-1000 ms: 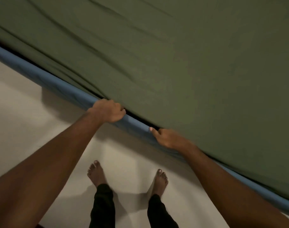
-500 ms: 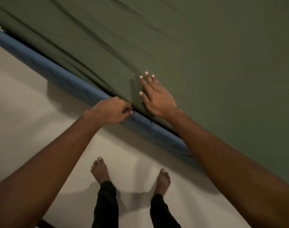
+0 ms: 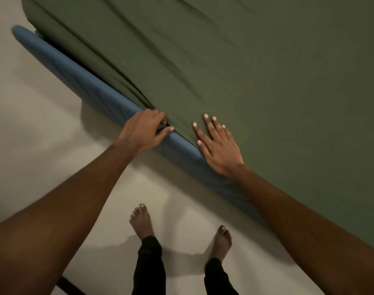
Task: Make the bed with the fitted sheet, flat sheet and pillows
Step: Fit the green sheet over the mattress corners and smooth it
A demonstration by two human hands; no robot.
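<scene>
Left grip [image 3: 142, 129] curled, right grip [image 3: 219, 150] flat.

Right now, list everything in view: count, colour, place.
sheet: one, olive green, spread wrinkled over the mattress top
mattress: one, blue, side showing below the sheet's edge
floor: one, pale beige, beside the mattress
trouser legs: two, black, bottom centre
feet: two, bare, on the floor
left hand: one, fingers pinch the sheet's edge at the mattress side
right hand: one, flat on the sheet, fingers spread
</scene>
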